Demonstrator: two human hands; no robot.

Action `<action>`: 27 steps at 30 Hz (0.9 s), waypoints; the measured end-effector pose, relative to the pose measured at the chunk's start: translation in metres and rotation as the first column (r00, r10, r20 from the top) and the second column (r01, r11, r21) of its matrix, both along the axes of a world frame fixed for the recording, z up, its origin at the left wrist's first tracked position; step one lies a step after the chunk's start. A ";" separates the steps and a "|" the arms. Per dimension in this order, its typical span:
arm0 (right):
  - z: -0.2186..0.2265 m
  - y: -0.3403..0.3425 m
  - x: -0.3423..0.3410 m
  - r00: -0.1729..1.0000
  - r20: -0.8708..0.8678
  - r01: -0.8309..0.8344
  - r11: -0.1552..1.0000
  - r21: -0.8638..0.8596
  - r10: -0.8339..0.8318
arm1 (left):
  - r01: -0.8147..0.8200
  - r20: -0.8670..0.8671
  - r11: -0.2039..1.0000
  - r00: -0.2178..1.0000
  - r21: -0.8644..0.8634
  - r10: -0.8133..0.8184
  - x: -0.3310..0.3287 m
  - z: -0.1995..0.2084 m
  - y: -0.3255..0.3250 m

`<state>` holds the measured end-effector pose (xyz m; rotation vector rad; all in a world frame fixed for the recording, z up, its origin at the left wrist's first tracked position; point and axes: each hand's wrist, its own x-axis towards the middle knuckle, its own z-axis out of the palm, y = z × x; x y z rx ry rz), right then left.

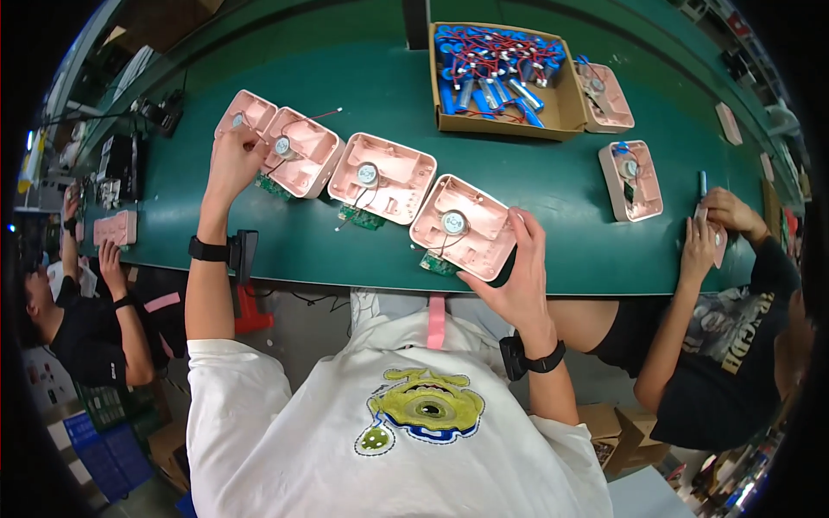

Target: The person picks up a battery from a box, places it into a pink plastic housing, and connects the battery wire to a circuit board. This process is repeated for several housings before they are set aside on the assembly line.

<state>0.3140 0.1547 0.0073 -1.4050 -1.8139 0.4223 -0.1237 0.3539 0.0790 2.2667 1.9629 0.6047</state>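
While right grip [520,292] holds pink casing [485,228], round silver speaker [453,223] shows inside.

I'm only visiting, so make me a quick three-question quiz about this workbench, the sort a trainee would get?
1. True or false: the cardboard box is filled with green circuit boards.
2. How many pink cases form the slanting row in front of the person wearing the camera?
3. Which case of that row is the wearer's right hand touching?
A) leftmost
B) second from left
C) rightmost

Key:
1. False; it holds blue cylinders with red wires.
2. Four.
3. C, the rightmost case.
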 end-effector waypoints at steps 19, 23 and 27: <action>0.080 0.014 -0.029 0.982 0.165 -0.087 0.996 -0.018 0.089 | 0.073 -0.064 0.892 0.997 0.446 -0.050 0.035 0.047 -0.066; 0.067 0.031 -0.041 0.955 0.248 -0.176 0.984 0.027 0.164 | 0.192 0.364 0.968 0.900 0.164 -0.240 0.133 0.052 -0.161; 0.075 0.029 -0.041 0.982 -0.145 -0.113 0.993 0.040 0.118 | 0.309 0.608 0.947 0.770 -0.088 -0.195 0.191 -0.008 -0.192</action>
